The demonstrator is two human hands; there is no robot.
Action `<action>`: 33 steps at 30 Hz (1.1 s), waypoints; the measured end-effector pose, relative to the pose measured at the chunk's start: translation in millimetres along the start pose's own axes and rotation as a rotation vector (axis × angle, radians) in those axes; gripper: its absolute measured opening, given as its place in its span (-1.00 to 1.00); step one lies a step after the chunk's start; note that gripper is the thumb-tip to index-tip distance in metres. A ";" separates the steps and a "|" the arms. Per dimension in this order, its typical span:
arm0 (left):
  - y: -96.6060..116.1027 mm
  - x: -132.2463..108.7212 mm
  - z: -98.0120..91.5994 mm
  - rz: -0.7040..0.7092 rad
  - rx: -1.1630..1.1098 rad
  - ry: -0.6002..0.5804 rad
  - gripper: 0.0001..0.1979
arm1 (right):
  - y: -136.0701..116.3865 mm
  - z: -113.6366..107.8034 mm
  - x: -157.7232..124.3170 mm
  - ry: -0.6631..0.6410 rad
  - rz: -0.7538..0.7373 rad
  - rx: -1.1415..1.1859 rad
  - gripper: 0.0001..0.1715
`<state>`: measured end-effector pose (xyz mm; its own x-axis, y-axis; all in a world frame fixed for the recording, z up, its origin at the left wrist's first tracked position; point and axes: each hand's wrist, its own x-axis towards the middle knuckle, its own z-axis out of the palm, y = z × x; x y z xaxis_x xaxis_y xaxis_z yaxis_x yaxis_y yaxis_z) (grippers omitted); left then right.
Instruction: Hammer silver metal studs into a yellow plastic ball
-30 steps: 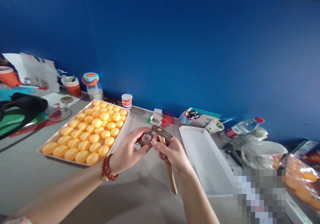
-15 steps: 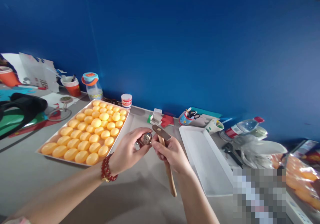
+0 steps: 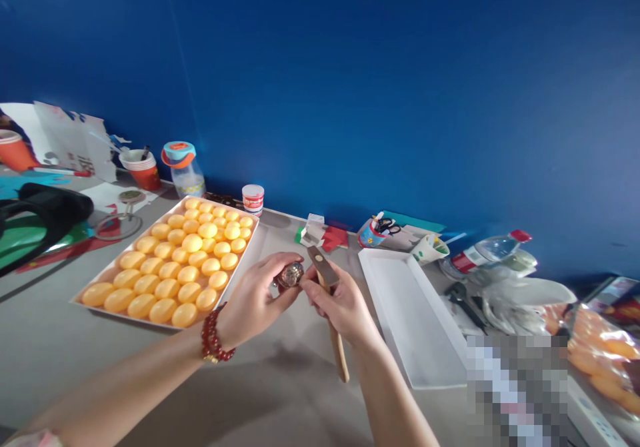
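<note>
My left hand, with a red bead bracelet at its wrist, is closed round a small, round, patterned metallic object. Its exact kind I cannot make out. In my right hand is a hammer, its dark metal head up and its wooden handle slanting down below the palm. The right fingertips are close beside the metallic object; whether they touch it I cannot tell. Both hands are above the grey table.
Left stands a shallow tray of orange balls. A white tray lies to the right. Along the blue wall are a jar, a small tub, a pen cup and a lying plastic bottle. Paper cups stand back left.
The hammer in my right hand has turned slightly, its handle end shifting a little up and left. My left hand keeps its hold on the metallic object.
</note>
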<state>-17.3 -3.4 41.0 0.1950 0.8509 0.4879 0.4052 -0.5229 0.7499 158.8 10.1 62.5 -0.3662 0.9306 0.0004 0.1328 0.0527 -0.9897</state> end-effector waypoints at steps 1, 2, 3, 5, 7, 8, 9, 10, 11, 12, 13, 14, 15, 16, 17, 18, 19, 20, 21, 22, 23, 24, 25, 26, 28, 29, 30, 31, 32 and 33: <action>-0.3 0.2 0.2 0.000 0.000 -0.001 -0.69 | 0.3 0.2 0.1 0.006 0.000 -0.004 -0.80; -0.5 0.4 0.4 0.000 0.003 0.001 -0.69 | 0.5 0.4 0.2 0.012 0.002 -0.010 -0.81; -0.6 0.6 0.7 0.002 0.010 0.004 -0.69 | 0.8 0.8 0.3 0.017 0.006 -0.017 -0.81; -0.7 0.9 1.2 0.008 0.029 0.013 -0.69 | 1.0 1.6 0.6 0.028 0.014 -0.028 -0.81; -0.4 0.7 1.3 0.018 0.046 0.022 -0.69 | 0.9 2.7 0.7 0.038 0.018 -0.038 -0.81; -0.2 0.6 1.2 0.022 0.054 0.025 -0.68 | 0.7 3.2 0.7 0.045 0.015 -0.044 -0.80; 0.3 0.3 1.0 0.025 0.059 0.026 -0.68 | 0.4 3.6 0.8 0.052 0.010 -0.052 -0.80; 1.0 0.1 0.6 0.028 0.062 0.027 -0.68 | 0.1 3.9 0.7 0.056 0.004 -0.058 -0.79; 1.8 0.0 0.2 0.031 0.061 0.026 -0.68 | -0.2 3.9 0.6 0.059 -0.001 -0.063 -0.78; 2.8 -0.1 -0.2 0.033 0.056 0.025 -0.68 | -0.6 3.6 0.5 0.054 -0.004 -0.064 -0.77; 3.7 -0.1 -0.6 0.033 0.047 0.022 -0.68 | -1.0 3.1 0.2 0.046 -0.005 -0.057 -0.76; 4.4 0.1 -0.7 0.030 0.034 0.019 -0.68 | -1.4 2.2 -0.2 0.035 -0.009 -0.044 -0.74; 4.6 0.5 -0.7 0.021 0.013 0.014 -0.68 | -2.0 1.1 -0.8 0.021 -0.018 -0.028 -0.72; 4.2 1.2 -0.4 0.005 -0.018 0.009 -0.68 | -2.7 -0.2 -1.7 0.012 -0.035 -0.011 -0.69; 3.1 2.2 0.2 -0.020 -0.059 0.001 -0.69 | -3.7 -1.8 -2.8 0.007 -0.057 0.000 -0.67; 1.3 3.5 0.8 -0.050 -0.111 -0.008 -0.69 | -5.0 -3.6 -4.4 0.012 -0.081 -0.004 -0.68; -1.0 5.1 1.4 -0.087 -0.169 -0.020 -0.70 | -6.5 -5.5 -6.3 0.022 -0.102 -0.024 -0.69; -3.6 6.8 1.9 -0.124 -0.216 -0.030 -0.69 | -8.1 -7.5 -8.6 0.031 -0.115 -0.060 -0.70; -6.2 8.7 2.1 -0.153 -0.243 -0.035 -0.69 | -9.8 -9.3 -11.2 0.039 -0.117 -0.106 -0.71; -8.5 10.4 2.0 -0.177 -0.261 -0.036 -0.68 | -11.3 -11.0 -13.8 0.042 -0.111 -0.156 -0.71; -10.3 11.9 1.6 -0.195 -0.267 -0.036 -0.67 | -12.5 -12.2 -16.2 0.037 -0.098 -0.201 -0.71; -11.6 13.0 1.0 -0.206 -0.265 -0.037 -0.66 | -13.4 -12.8 -18.2 0.030 -0.082 -0.238 -0.72; -12.3 13.8 0.4 -0.214 -0.262 -0.042 -0.65 | -13.8 -12.9 -19.5 0.020 -0.065 -0.267 -0.72; -12.4 14.2 -0.2 -0.215 -0.260 -0.047 -0.66 | -14.0 -12.5 -20.1 0.010 -0.052 -0.292 -0.72; -11.8 14.2 -0.8 -0.208 -0.260 -0.061 -0.68 | -13.8 -10.8 -19.0 -0.017 -0.046 -0.332 -0.70; -11.3 13.9 -0.7 -0.203 -0.265 -0.066 -0.68 | -13.7 -10.0 -17.8 -0.029 -0.052 -0.346 -0.69; -10.8 13.6 -0.3 -0.200 -0.270 -0.069 -0.69 | -13.8 -9.5 -16.4 -0.036 -0.063 -0.354 -0.68; -10.5 13.4 0.1 -0.197 -0.269 -0.065 -0.69 | -14.1 -9.4 -15.2 -0.037 -0.075 -0.356 -0.67; -10.3 13.2 0.7 -0.196 -0.260 -0.059 -0.69 | -14.6 -9.6 -14.2 -0.040 -0.084 -0.351 -0.68; -10.4 13.2 1.2 -0.193 -0.246 -0.055 -0.68 | -15.1 -9.9 -13.6 -0.049 -0.087 -0.343 -0.71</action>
<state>-17.8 13.3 39.1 0.1862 0.9336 0.3061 0.2121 -0.3424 0.9153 170.8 0.3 78.8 -0.4326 0.8991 0.0675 0.3978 0.2575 -0.8806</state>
